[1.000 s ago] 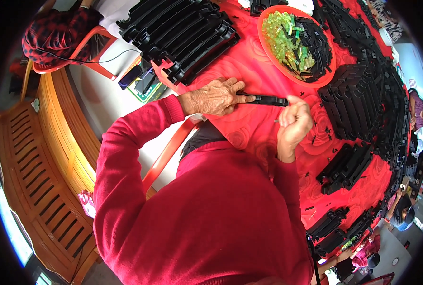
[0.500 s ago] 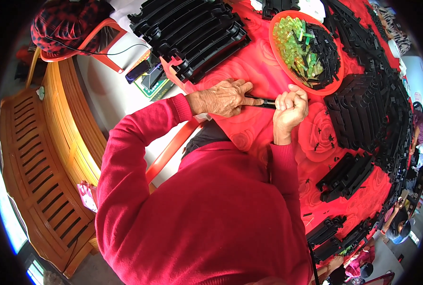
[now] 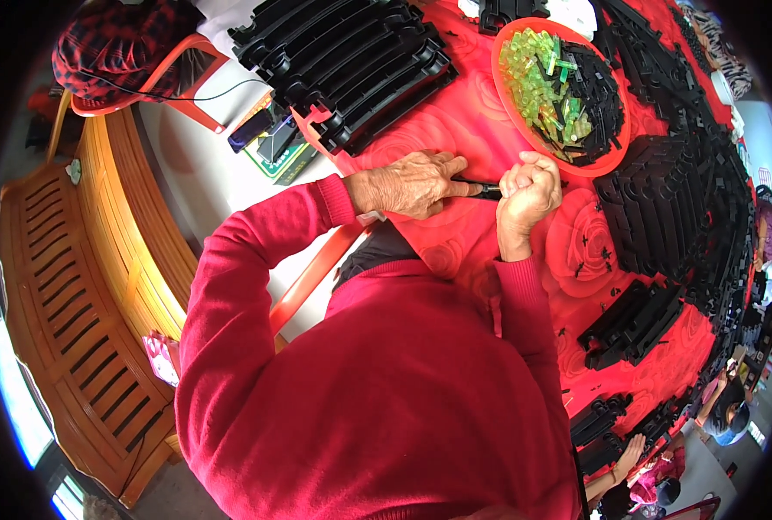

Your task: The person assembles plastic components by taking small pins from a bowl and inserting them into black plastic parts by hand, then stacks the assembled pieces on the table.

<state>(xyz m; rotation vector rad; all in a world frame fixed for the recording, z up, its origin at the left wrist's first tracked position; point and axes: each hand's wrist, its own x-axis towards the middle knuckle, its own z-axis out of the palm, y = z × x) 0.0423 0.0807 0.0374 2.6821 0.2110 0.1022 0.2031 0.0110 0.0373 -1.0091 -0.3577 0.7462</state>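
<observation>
So my left hand (image 3: 416,185) is clamping one end of a black plastic strip (image 3: 486,190) over the red tablecloth (image 3: 464,117). My right hand (image 3: 529,195) is sitting at the other end, fingers curled in — can't tell if they're closing on anything. A red bowl (image 3: 598,168) of green and black bits is resting just beyond, near my right hand.

Your head fisheye, facing down
From your head it looks over your sweater (image 3: 386,373) at your nearby left hand (image 3: 416,184), right hand (image 3: 529,195) and table (image 3: 459,113), bending the bench (image 3: 35,251) near its rim.
</observation>
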